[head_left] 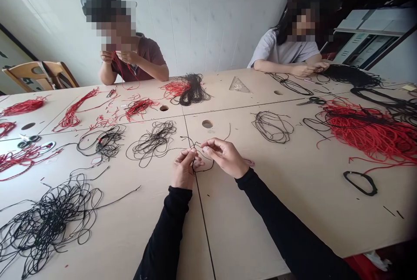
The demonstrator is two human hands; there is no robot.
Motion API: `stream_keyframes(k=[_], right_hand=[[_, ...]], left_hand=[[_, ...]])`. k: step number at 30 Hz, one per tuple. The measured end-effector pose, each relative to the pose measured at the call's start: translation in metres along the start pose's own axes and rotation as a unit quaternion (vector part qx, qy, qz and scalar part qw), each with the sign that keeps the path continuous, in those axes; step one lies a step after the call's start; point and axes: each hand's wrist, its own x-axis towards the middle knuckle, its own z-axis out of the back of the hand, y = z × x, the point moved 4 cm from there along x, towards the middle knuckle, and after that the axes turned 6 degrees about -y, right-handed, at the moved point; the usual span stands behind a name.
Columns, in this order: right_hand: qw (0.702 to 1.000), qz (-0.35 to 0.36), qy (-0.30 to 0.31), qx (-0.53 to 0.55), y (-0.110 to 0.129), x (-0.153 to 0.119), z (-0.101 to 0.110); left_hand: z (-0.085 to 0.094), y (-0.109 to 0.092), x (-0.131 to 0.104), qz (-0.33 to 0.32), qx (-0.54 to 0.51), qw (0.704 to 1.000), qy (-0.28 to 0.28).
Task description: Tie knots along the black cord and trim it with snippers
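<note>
Over the middle of the table, my left hand [186, 166] pinches a thin black cord [208, 169] between thumb and fingers. Loops and loose ends of this cord stick out above and to the right of the fingers. Close by on the right, my right hand [221, 154] has thumb and forefinger pressed together at the cord's strands. The exact bit between those fingertips is too small to make out clearly. A loose bundle of black cord [156, 139] lies left of my hands, and a looped black cord [272, 127] lies to the right.
A big tangle of black cord [52, 219] covers the near left. Red cords [365, 134] are heaped at right, beside scissors [311, 101]. More scissors [28, 141] lie far left. A clear set square [239, 84] rests at the back. Two people sit opposite, handling cords.
</note>
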Motion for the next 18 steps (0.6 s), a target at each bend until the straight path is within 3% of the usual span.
stream_keyframes(k=[6, 9, 16, 18], right_hand=[[0.998, -0.02, 0.032, 0.052, -0.003, -0.0011, -0.006], [0.999, -0.016, 0.024, 0.016, -0.0043, -0.0004, -0.0056], [0.988, 0.087, -0.074, -0.106, 0.0027, -0.0014, -0.0001], [0.986, 0.097, -0.072, -0.111, 0.0047, -0.002, -0.0011]], left_hand=[[0.0004, -0.0006, 0.0006, 0.001, -0.013, 1.0, -0.007], [0.0, -0.0008, 0.0001, 0.004, -0.011, 1.0, -0.004], [-0.0008, -0.0012, -0.0001, 0.008, -0.008, 1.0, 0.008], [-0.0007, -0.0013, 0.0003, 0.007, -0.009, 1.0, 0.007]])
